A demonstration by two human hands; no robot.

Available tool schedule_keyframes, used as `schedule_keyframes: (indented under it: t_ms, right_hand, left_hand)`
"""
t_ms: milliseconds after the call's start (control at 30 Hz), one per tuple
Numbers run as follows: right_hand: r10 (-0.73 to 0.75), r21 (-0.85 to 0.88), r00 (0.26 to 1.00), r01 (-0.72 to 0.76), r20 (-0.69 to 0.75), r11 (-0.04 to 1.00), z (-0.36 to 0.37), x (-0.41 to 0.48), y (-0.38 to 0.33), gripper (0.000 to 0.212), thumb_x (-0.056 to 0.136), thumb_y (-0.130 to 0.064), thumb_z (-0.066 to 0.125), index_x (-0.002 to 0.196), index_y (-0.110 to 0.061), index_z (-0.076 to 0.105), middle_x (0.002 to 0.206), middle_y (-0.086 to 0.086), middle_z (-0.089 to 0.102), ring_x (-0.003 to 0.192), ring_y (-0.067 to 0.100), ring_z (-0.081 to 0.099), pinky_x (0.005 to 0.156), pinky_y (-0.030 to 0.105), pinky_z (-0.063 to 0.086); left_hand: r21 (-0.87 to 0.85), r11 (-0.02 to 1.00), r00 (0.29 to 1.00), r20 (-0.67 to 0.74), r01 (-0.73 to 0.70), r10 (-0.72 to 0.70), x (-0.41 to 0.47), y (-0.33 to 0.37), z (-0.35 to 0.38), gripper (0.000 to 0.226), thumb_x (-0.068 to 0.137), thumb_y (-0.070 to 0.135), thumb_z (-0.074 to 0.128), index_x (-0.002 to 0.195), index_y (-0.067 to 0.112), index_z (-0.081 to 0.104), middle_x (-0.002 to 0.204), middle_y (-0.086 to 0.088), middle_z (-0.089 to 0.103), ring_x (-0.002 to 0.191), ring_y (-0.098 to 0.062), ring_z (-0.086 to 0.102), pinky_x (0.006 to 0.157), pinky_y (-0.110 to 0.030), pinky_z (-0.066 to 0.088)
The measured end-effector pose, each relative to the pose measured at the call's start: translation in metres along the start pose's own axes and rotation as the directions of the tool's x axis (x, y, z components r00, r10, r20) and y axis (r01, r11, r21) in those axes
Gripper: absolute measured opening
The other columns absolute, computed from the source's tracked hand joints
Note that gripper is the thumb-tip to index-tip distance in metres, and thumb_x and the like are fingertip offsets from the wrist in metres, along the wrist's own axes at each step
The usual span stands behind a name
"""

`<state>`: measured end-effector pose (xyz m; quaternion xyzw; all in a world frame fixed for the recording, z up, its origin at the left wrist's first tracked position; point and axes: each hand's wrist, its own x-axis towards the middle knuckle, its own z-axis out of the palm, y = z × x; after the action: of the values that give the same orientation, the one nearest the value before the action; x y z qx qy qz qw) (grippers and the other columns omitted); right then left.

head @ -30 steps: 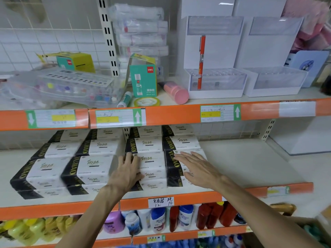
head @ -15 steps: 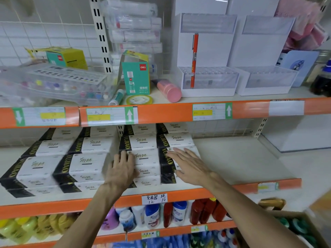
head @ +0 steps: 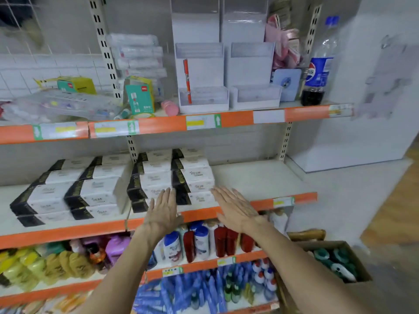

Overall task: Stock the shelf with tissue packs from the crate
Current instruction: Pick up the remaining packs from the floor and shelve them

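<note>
On the middle shelf (head: 260, 180) the tissue packs (head: 156, 177) stood in stacked rows from the left end to about the centre, the right part bare. Any knock to the front stack could, I judge, tip packs over the orange lip. Left hand (head: 162, 214) and right hand (head: 235, 209) hovered flat before that stack, fingers (head: 169, 196) spread, holding nothing; contact was unclear. A cardboard crate (head: 340, 264) sat lower right

Shop, price-tagged shelves (head: 158, 126), stacked tissue packs (head: 99, 191), shampoo bottles (head: 201, 242)
</note>
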<state>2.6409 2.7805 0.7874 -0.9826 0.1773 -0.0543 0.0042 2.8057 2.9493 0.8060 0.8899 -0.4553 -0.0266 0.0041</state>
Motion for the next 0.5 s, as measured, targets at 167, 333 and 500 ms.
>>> schedule_keyframes:
  t_ms: [167, 333, 500]
  right_hand:
    - [0.041, 0.009, 0.998, -0.041, 0.041, 0.999, 0.022, -0.101, 0.01, 0.074, 0.098, -0.036, 0.04, 0.155, -0.016, -0.003, 0.163, -0.003, -0.006, 0.149, 0.011, -0.007, 0.121, 0.035, -0.005]
    - [0.063, 0.004, 0.985, -0.064, 0.16, 0.998, 0.043, -0.191, 0.014, 0.072, 0.101, -0.037, 0.035, 0.155, -0.017, -0.008, 0.162, -0.003, -0.011, 0.148, 0.011, -0.012, 0.121, 0.038, -0.003]
    - [0.108, 0.025, 0.985, -0.113, 0.135, 0.993, 0.047, -0.226, 0.02, 0.075, 0.1, -0.039, 0.039, 0.154, -0.017, -0.008, 0.162, -0.003, -0.01, 0.149, 0.013, -0.009, 0.121, 0.037, -0.002]
  left_hand:
    - [-0.061, 0.998, 1.0, 0.0, -0.007, 0.007, -0.075, 0.057, 0.049, 0.087, 0.094, 0.044, 0.049, 0.153, 0.007, -0.003, 0.161, -0.008, -0.003, 0.149, -0.023, -0.002, 0.12, -0.044, 0.009]
    - [0.001, 1.0, 0.994, 0.11, 0.009, -0.009, -0.14, 0.093, 0.08, 0.091, 0.092, 0.045, 0.052, 0.152, 0.007, -0.005, 0.161, -0.006, -0.004, 0.148, -0.024, -0.002, 0.119, -0.05, 0.011]
    - [-0.038, 0.999, 0.993, 0.114, -0.012, 0.016, -0.165, 0.112, 0.076, 0.089, 0.092, 0.043, 0.052, 0.153, 0.006, -0.002, 0.161, -0.007, -0.003, 0.148, -0.026, -0.003, 0.119, -0.05, 0.011]
